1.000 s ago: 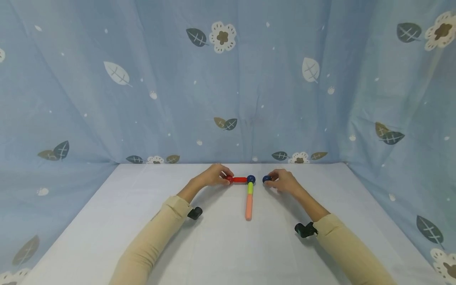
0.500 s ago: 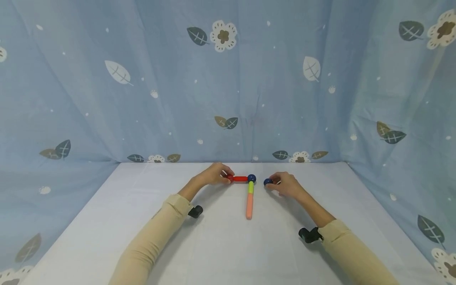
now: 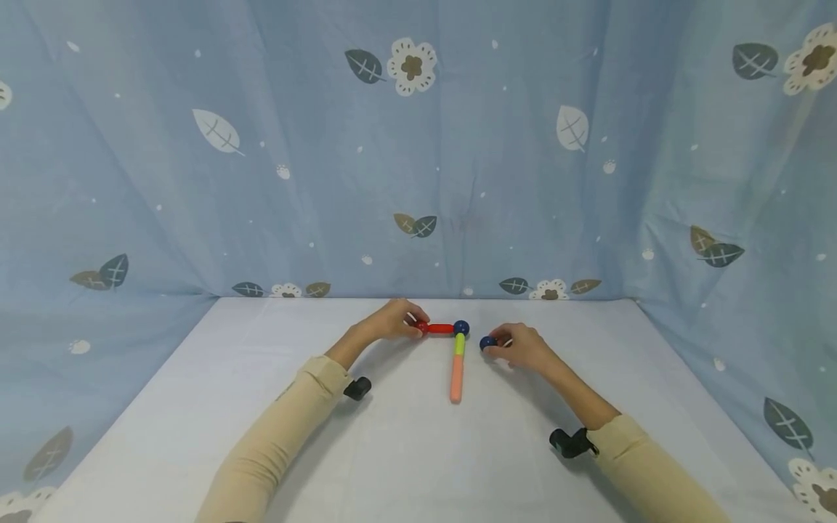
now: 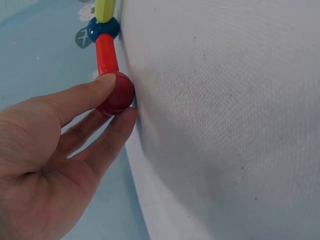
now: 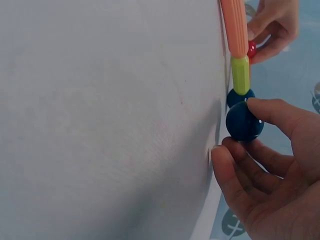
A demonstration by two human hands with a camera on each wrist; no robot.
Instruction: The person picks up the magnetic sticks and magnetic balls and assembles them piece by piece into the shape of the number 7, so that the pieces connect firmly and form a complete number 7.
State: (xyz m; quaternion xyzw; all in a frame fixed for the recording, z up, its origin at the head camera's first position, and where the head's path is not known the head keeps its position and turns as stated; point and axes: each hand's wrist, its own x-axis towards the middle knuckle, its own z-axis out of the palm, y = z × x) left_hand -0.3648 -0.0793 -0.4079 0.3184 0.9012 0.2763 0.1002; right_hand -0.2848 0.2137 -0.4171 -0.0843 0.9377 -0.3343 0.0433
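My left hand (image 3: 391,320) pinches a red ball (image 4: 120,94) between thumb and fingers. From that ball a short red rod (image 3: 441,329) runs right to a blue ball (image 3: 461,328). A yellow-green rod (image 3: 460,344) joins the blue ball and points toward me, with a longer salmon-pink rod (image 3: 456,379) in line at its near end. My right hand (image 3: 523,345) pinches a second blue ball (image 5: 244,122), held just right of the yellow-green rod and apart from it in the head view.
The pieces are on a white-covered table (image 3: 392,457). A blue curtain (image 3: 327,181) with leaves and flowers hangs behind its far edge and along the sides. Each wrist carries a small black camera (image 3: 570,442).
My right hand has moved the loose blue ball a little nearer to me, first drifting right and then back left. The left hand and the joined rods have stayed in place.
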